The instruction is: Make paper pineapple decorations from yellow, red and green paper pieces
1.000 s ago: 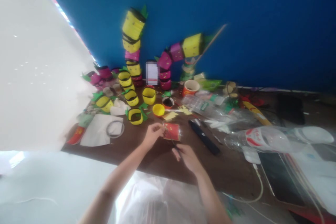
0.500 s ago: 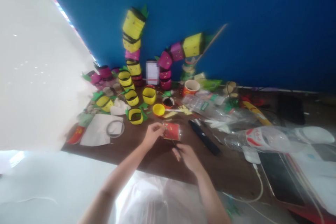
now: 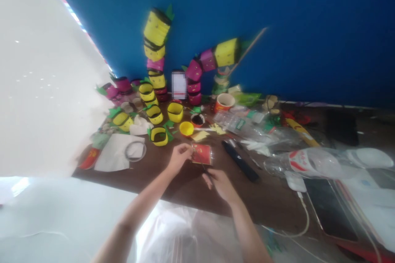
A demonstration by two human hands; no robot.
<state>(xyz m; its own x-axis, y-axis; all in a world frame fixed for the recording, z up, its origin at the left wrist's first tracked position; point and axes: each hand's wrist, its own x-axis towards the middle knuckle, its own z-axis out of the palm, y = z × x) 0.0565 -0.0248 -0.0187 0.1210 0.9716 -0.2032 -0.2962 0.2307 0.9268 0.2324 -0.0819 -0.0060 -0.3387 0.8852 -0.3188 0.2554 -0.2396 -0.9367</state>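
Left hand: fingers pinched on the left edge of the red piece, just below the centre of the frame.
Right hand: below and right of that, closed around a thin dark tool, whose upper end meets the lower edge of the red piece; blur hides what kind of tool it is.
Red piece: over the brown surface, gold-coloured marks at its left.
Beyond the hands: yellow bowl and yellow scraps, near the centre.
Right of the hands: long black case, lying slantwise; clear bottle on its side, right of the frame.
Left of the frame: clear ring partly over white paper.
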